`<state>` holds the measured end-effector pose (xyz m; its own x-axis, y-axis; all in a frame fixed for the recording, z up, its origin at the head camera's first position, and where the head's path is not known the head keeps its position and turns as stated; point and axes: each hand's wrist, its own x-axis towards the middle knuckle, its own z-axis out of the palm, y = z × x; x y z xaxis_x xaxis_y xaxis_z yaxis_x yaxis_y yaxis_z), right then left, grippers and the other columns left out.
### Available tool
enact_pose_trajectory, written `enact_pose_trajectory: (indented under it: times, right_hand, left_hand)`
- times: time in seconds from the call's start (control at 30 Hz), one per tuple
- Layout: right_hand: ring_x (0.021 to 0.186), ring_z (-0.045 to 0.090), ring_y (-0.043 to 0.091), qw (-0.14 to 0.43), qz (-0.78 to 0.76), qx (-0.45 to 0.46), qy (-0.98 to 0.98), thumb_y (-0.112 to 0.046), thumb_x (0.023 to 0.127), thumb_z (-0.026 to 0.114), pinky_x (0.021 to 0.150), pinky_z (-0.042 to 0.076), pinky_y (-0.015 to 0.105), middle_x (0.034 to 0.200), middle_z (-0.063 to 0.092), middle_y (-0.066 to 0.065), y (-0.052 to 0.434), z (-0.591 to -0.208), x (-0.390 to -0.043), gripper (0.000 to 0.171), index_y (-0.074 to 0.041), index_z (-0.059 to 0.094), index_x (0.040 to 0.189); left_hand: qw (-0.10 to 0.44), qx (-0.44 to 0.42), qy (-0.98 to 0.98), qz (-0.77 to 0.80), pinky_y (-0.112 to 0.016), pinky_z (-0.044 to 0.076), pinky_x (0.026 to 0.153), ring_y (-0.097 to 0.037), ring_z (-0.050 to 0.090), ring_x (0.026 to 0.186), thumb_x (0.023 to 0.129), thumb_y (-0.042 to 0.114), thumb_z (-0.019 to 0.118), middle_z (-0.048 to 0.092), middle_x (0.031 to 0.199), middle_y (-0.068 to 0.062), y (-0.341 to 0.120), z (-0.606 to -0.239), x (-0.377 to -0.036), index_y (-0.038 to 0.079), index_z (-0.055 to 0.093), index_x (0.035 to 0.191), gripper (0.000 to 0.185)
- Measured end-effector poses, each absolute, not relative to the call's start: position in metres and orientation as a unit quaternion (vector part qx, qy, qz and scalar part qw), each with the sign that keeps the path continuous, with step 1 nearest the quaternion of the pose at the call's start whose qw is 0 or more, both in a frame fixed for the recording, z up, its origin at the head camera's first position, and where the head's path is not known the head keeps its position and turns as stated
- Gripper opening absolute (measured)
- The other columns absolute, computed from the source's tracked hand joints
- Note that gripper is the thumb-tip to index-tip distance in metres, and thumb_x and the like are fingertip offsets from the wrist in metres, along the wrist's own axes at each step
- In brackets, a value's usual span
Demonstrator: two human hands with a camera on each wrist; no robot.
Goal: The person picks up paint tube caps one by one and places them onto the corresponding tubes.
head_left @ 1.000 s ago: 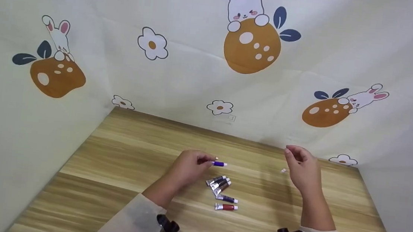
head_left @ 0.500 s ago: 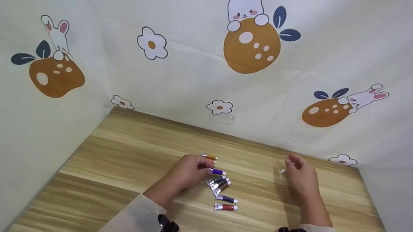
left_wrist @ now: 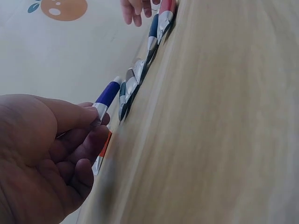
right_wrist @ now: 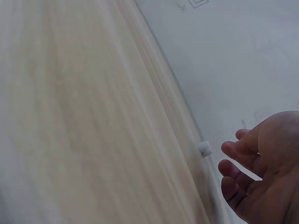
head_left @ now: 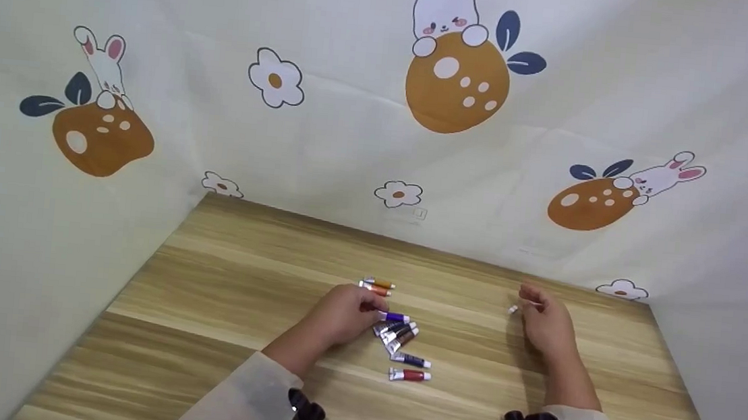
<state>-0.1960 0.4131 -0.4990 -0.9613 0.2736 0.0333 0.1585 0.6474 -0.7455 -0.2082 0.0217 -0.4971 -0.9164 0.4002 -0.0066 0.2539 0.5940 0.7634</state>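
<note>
The left hand (head_left: 338, 315) pinches the crimped end of a purple tube (left_wrist: 106, 95) low over the bench (head_left: 218, 291), at 12 o'clock of the other tubes (head_left: 400, 337). It looks light, soft and dentable; hold the crimp. The right hand (head_left: 547, 323), fingers loose and holding nothing, hovers beside a small white cap (right_wrist: 204, 148).

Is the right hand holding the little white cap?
No, the right hand is open with loose fingers, and the white cap lies on the table just beyond its fingertips.

I see long cream sleeves reaching down to both wrists, and a small black clip sits just behind each bare hand.
</note>
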Motion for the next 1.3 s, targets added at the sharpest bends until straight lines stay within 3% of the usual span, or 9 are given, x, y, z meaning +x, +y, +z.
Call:
enact_pose_trajectory:
  times: [0.63, 1.0, 1.3]
  right_hand:
    - [0.142, 0.054, 0.046, -0.005, 0.36, -0.077, -0.93, -0.011, 0.108, 0.057, 0.12, 0.044, 0.058, 0.152, 0.057, 0.031, 0.4181, -0.5089, -0.1971, 0.049, 0.01, 0.051, 0.151]
    - [0.129, 0.062, 0.04, -0.008, 0.345, -0.098, -0.934, -0.018, 0.108, 0.061, 0.111, 0.049, 0.056, 0.136, 0.067, 0.026, 0.4167, -0.5076, -0.1953, 0.042, 0.004, 0.062, 0.144]
    - [0.134, 0.06, 0.045, -0.005, 0.327, -0.103, -0.939, -0.02, 0.108, 0.06, 0.114, 0.047, 0.06, 0.137, 0.069, 0.025, 0.4177, -0.5077, -0.1949, 0.038, 0.001, 0.067, 0.139]
  left_hand:
    - [0.075, 0.203, 0.893, 0.396, -0.044, 0.057, 0.096, -0.018, 0.07, 0.103, 0.097, 0.016, 0.076, 0.079, 0.106, 0.002, 0.0216, -0.5047, -0.2089, 0.021, 0.083, 0.104, 0.01]
    - [0.092, 0.197, 0.891, 0.4, -0.045, 0.057, 0.097, -0.017, 0.07, 0.103, 0.099, 0.015, 0.075, 0.079, 0.107, 0.003, 0.0216, -0.5043, -0.2084, 0.021, 0.083, 0.106, 0.012]
    - [0.093, 0.192, 0.89, 0.404, -0.047, 0.057, 0.1, -0.022, 0.07, 0.11, 0.099, 0.013, 0.073, 0.078, 0.113, 0.001, 0.0221, -0.5073, -0.2105, 0.022, 0.084, 0.108, 0.017]
